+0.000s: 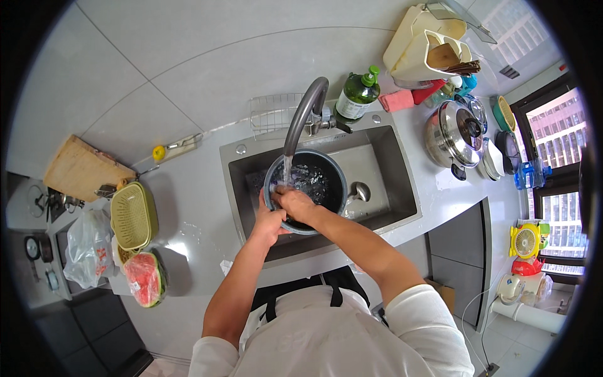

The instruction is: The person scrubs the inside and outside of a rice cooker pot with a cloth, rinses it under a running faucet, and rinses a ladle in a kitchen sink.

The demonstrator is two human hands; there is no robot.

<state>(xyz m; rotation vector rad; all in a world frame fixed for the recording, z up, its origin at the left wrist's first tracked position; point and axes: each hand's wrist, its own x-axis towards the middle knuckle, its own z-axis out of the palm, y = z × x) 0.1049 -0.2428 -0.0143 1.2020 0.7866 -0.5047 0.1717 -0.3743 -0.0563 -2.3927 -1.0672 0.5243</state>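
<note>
A round dark pot (337,188) sits tilted in the grey sink (386,207), with water inside. Water runs into it from the curved faucet (301,115). My left hand (270,219) grips the pot's near left rim, thumb towards the inside. Over that same side, my right hand (297,203) reaches into the pot under the stream. Its fingers are blurred and partly hidden, so whether they hold anything is unclear. A metal ladle (360,192) lies on the sink floor to the right of the pot.
Behind the sink stand a wire rack (273,113) and a green pump bottle (358,96). A lidded steel pot (454,134) is on the right counter. At left are a green colander basket (134,217), a wrapped watermelon piece (143,278) and a wooden cutting board (87,167).
</note>
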